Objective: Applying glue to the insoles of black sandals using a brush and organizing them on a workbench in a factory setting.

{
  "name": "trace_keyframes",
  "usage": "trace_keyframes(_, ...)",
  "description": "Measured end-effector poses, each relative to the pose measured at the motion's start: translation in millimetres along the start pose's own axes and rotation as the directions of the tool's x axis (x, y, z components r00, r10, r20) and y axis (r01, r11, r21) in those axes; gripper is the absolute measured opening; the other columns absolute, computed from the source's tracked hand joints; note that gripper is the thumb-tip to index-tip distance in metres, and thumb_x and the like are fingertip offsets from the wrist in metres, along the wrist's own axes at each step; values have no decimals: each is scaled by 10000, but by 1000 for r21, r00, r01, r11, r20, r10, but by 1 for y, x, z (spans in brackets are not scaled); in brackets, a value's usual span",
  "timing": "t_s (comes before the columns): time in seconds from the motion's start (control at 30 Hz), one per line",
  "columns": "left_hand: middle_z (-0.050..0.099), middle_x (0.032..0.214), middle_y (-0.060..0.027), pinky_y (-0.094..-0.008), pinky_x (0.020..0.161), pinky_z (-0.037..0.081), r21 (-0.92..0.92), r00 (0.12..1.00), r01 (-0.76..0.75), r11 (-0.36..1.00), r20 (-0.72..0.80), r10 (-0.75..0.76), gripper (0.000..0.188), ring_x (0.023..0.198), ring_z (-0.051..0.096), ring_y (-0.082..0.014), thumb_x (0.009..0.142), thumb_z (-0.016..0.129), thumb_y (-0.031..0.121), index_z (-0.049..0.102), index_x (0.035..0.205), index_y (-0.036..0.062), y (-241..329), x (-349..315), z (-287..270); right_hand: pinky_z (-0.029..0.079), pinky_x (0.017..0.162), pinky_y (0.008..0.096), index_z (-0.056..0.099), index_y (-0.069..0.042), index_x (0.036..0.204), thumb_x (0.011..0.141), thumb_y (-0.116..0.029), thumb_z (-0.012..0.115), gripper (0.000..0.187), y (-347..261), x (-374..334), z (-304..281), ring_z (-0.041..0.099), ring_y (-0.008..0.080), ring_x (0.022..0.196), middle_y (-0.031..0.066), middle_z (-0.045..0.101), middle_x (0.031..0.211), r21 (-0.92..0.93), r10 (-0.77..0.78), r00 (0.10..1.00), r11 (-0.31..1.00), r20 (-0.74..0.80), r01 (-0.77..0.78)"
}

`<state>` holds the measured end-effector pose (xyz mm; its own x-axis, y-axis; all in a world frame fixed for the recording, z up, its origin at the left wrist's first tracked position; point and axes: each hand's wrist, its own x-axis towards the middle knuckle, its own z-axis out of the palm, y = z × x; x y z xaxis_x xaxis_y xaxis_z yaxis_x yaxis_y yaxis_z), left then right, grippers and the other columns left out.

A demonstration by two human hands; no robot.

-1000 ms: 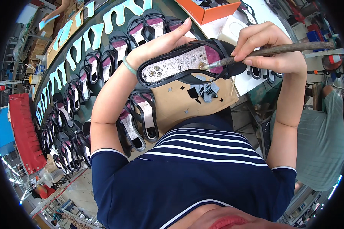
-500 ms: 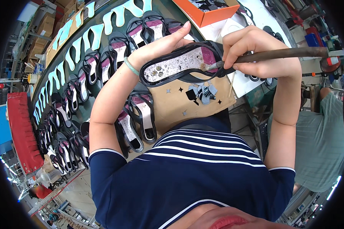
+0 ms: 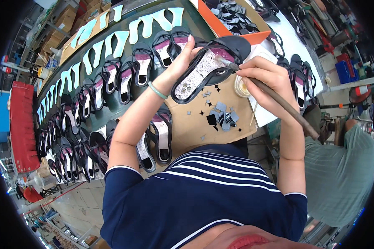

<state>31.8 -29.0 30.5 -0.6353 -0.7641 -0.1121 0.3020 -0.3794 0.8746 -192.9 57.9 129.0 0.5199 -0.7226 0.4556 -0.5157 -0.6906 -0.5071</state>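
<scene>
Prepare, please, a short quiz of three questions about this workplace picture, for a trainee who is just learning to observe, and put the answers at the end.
1. Which tool does the person's right hand hold?

2. What is inside the orange box?
A) Spools of thread
B) Small grey and black pieces
C) Glass bottles

3. True or false: the left hand holds a black sandal with its insole facing the camera.

Key:
1. A long-handled brush.
2. B.
3. True.
</scene>
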Motion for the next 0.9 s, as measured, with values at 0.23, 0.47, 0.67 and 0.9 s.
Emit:
trace_keyframes(0.23,590,1164,-117,-276,828,512,50,931,-321,946,-169,324,838,996,606,-165,908,204,708,421,1308,5,-15,-7,13,492,623,262,675,39,865,760,54,627,116,7,0,26,637,177,711,100,640,829,182,75,981,982,-181,-41)
trace_keyframes(0.47,570,1161,-106,-343,927,482,2,762,-597,802,-313,567,646,1041,588,-190,980,193,583,435,1265,58,-30,1,21,473,570,245,689,49,852,746,52,627,122,-11,-5,12,625,146,647,107,653,774,278,59,985,960,-163,-11)
trace_keyframes(0.67,630,1029,-82,-289,761,540,-194,712,-671,716,-437,550,605,876,641,-164,986,250,559,499,1213,57,-30,6,34,477,568,247,689,55,868,751,56,655,121,-22,-17,19,622,157,634,131,665,789,219,105,886,976,-452,-5)
trace_keyframes(0.9,583,1154,-60,-333,919,455,-155,612,-750,643,-532,585,636,1024,579,-192,973,256,587,504,1246,69,-40,18,32,524,617,267,677,57,914,749,47,695,166,-19,-25,47,663,200,711,153,679,839,135,93,853,991,-514,-27)
